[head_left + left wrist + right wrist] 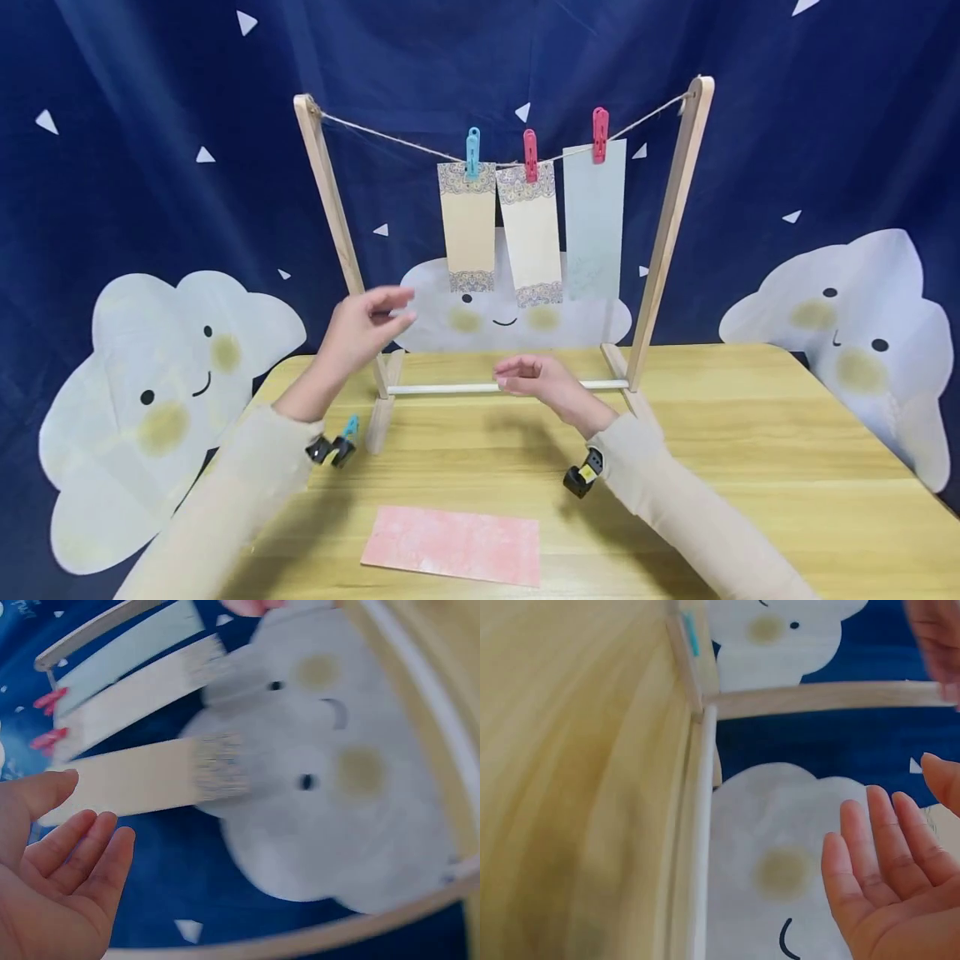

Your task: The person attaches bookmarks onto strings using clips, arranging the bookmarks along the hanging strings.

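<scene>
My left hand (369,323) hovers beside the left post of a wooden rack (330,192), its fingers loosely bent with nothing between them. Lower and to the right, my right hand (543,382) floats near the rack's white crossbar (442,389), palm bare in the right wrist view. From the rack's string hang three paper strips: a tan patterned one (470,225) under a blue clothespin (472,154), a cream patterned one (532,233) under a red clothespin (530,156), and a pale blue one (595,221) under another red clothespin (600,135).
A pink paper strip (453,543) lies on the wooden table (712,500) near its front. One loose blue clothespin (351,426) shows by the rack's left foot, beside the left wrist camera. A dark blue curtain (420,67) with white clouds hangs behind.
</scene>
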{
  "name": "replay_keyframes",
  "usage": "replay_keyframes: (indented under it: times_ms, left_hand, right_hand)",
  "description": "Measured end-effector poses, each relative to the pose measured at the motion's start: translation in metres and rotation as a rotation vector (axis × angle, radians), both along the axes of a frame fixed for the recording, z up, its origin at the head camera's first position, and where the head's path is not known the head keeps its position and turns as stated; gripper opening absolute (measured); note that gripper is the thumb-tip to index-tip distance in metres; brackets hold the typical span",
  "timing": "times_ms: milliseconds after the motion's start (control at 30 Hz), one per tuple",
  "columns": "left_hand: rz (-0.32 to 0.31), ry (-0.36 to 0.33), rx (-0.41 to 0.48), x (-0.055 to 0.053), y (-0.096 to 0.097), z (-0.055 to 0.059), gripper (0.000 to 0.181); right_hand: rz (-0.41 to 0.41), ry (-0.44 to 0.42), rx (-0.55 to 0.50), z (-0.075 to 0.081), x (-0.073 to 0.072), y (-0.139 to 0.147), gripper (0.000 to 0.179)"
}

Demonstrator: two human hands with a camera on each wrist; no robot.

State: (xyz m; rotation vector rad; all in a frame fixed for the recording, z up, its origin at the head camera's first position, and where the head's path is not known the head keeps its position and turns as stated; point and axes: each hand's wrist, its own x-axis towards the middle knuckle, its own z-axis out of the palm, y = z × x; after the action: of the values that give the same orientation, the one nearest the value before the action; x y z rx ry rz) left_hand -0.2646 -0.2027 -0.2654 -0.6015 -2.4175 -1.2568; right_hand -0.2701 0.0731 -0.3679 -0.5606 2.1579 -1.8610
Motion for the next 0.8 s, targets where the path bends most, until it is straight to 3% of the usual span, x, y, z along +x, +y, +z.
replay_keyframes:
  times_ms: [167,367,567,800]
  left_hand:
    - [0.077,-0.064,0.023,0.010,-0.032,-0.043,0.032]
    - [0.116,-0.169,0.141,0.020,-0.063,-0.079,0.036]
    - [0.154,-0.292,0.215,0.033,-0.080,-0.105,0.040]
    - [0.190,-0.385,0.232,0.039,-0.090,-0.123,0.044]
  right_hand:
    - [0.067,0.000,0.049,-0.012,0.013,0.000,0.035]
    - [0.162,-0.079,0.004,-0.023,0.032,-0.007,0.035]
    - [0.241,-0.071,0.056,-0.030,0.049,-0.016,0.034]
    - [0.293,-0.149,0.101,-0.043,0.065,-0.018,0.035]
